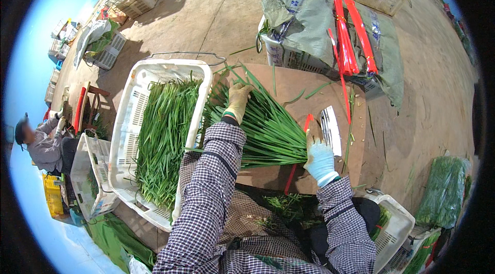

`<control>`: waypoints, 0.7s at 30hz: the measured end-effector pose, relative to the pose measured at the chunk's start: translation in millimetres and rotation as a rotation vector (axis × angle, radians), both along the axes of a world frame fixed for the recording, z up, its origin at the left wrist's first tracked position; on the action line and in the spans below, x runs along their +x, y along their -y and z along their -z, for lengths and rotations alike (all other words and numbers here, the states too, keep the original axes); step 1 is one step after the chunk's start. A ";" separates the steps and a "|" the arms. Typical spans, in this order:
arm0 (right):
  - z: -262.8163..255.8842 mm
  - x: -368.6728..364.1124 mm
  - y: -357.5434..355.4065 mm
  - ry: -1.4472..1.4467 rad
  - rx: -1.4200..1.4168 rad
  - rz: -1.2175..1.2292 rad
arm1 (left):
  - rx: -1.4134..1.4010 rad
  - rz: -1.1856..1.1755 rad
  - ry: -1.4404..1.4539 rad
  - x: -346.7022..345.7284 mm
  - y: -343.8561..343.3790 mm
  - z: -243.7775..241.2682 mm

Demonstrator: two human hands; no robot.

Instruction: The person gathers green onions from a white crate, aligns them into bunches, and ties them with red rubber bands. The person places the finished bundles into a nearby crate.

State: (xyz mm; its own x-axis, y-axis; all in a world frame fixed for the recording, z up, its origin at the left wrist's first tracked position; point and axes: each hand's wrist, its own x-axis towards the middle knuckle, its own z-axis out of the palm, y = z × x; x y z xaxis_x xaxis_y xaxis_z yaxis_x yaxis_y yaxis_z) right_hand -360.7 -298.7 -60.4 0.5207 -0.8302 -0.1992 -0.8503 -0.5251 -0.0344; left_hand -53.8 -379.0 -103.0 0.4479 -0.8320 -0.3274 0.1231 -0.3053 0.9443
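A fanned bunch of garlic chives (270, 131) lies across a brown board (247, 177), leaves spread to the left. My left hand (238, 100), in a yellowish glove, has its fingers curled on the leaves near the crate's edge. In a light blue glove, my right hand (321, 160) grips the gathered stem end. A red tie strip (291, 178) passes beneath the bunch, its other end showing above the stems. Just beyond my right hand lies a broad metal knife blade (330, 131). To the left, a white plastic crate (123, 135) holds a thick layer of chives (166, 138).
Bundles of red tie strips (361, 36) rest on a sack-covered crate (309, 30) ahead. Chives in clear plastic (442, 191) and another crate (398, 223) stand at right. A seated person (46, 146) works at far left beside a crate (87, 181). Loose leaves litter the concrete floor.
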 end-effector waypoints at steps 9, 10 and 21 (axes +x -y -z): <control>-3.1 2.6 0.7 0.018 0.005 -0.007 | -0.136 -0.067 -0.362 1.8 -3.6 -13.6; -2.5 2.4 0.5 0.018 0.018 0.001 | -0.157 -0.061 -0.380 1.8 -4.4 -14.6; 18.3 -9.0 6.1 0.068 -0.019 -0.086 | -0.209 -0.377 -0.495 60.7 -0.6 -28.5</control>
State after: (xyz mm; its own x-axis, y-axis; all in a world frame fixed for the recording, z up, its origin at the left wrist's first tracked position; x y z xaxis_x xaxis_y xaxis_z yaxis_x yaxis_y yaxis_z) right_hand -369.7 -304.7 -78.7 0.6018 -0.7852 -0.1456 -0.7983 -0.5969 -0.0803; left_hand 6.9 -378.4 -74.5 0.5592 -0.7156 -0.4186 0.6214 0.0274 0.7831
